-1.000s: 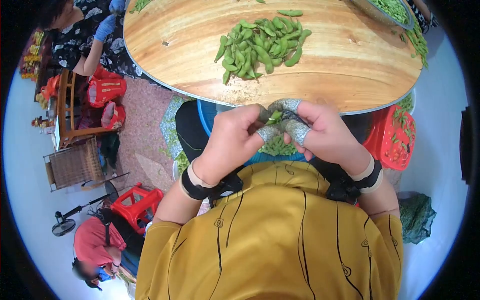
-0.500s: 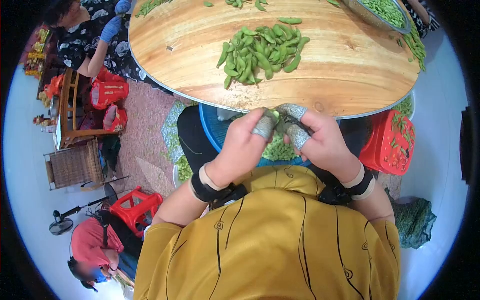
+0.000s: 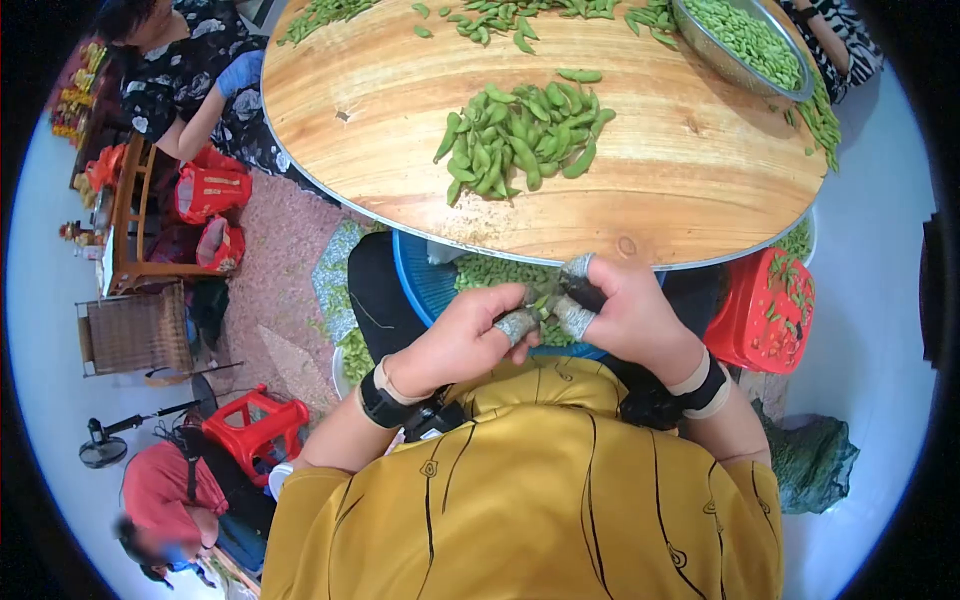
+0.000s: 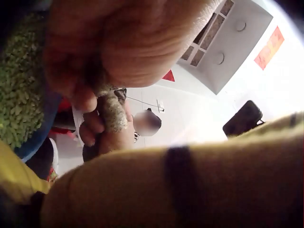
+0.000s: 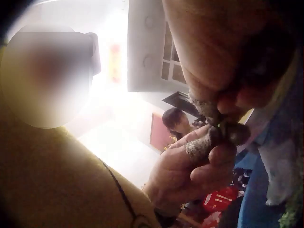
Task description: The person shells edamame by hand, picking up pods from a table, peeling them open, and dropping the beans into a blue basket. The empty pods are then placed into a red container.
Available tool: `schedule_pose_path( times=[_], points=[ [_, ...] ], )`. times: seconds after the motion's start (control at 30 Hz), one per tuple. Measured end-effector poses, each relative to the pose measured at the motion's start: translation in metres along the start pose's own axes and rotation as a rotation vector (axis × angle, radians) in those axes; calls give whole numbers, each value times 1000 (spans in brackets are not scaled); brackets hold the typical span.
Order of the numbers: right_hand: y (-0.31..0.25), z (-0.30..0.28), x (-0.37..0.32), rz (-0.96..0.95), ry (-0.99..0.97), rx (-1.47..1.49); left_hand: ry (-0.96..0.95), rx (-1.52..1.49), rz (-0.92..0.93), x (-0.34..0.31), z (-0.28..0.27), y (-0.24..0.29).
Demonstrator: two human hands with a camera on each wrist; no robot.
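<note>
Over a blue basin [image 3: 412,268] of shelled green beans [image 3: 495,272], my two hands meet at the fingertips. My left hand [image 3: 450,338] pinches a green soybean pod [image 3: 543,304] between thumb and finger. From the other side, my right hand [image 3: 645,315] grips the same pod, its thumb and forefinger bent. Worn grey wraps cover thumbs and fingers, as the wrapped thumb [image 4: 114,114] of the right hand shows in the left wrist view. Most of the pod is hidden by the fingertips. In front lies a heap of whole pods [image 3: 520,135] on the wooden table.
The table [image 3: 360,170] has its rounded edge just beyond my hands. A metal bowl of beans [image 3: 745,45] and more pods sit at its far side. A red stool [image 3: 765,310] stands at right, another red stool [image 3: 258,425] at left. Other people sit around.
Both hands have come down from the table edge to over the basin, still together at the fingertips. The head view has tilted, showing more of the table's far side.
</note>
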State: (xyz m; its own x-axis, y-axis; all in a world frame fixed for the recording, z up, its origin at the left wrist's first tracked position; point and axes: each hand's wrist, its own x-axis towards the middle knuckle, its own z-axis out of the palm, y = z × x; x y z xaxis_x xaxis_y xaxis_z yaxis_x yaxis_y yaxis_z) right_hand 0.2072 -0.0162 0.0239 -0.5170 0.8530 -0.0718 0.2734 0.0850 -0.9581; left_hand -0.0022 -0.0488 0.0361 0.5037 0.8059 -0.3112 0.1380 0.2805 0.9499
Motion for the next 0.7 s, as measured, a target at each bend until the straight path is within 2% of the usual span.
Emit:
schedule_pose_path(
  times=[0.1, 0.17, 0.2, 0.27, 0.33, 0.4, 0.43, 0.47, 0.5, 0.53, 0.6, 0.63, 0.67, 0.7],
  points=[
    [-1, 1, -3, -210, 45, -588, 37, -154, -76, -6, -3, -3],
    [-9, 4, -6, -277, 63, -549, 223, 148, -72, -6, -7, -11],
    [-13, 7, -6, -330, 87, -495, 240, 144, -58, -5, -7, -13],
    [-16, 9, -6, -342, 97, -497, 354, 458, 124, -2, -4, -16],
    [-16, 7, -5, -290, 30, -500, 358, 496, 205, -2, -3, -13],
    [-15, 5, -2, -344, 69, -479, 152, 277, 200, -3, -7, -10],
    [-23, 1, -2, -120, -20, -141, 59, -28, 46, -8, -5, 6],
    [-31, -2, -3, 110, -105, 198, 60, -34, 48, -8, -5, 11],
    [-36, -3, -2, 240, -147, 373, 6, -196, 27, -7, -5, 14],
    [-35, -4, -1, 243, -148, 369, -48, -358, 8, -6, -5, 14],
    [-30, -6, 5, 332, -210, 507, -67, -414, 5, -7, -12, 12],
    [-30, -2, 9, 340, -203, 492, -98, -475, 1, -6, -17, 10],
    [-29, 5, 11, 175, -171, 320, -101, -484, 6, -10, -22, 9],
    [-29, 8, 13, 10, -141, 149, -46, -370, -13, -19, -29, 8]
  ],
)
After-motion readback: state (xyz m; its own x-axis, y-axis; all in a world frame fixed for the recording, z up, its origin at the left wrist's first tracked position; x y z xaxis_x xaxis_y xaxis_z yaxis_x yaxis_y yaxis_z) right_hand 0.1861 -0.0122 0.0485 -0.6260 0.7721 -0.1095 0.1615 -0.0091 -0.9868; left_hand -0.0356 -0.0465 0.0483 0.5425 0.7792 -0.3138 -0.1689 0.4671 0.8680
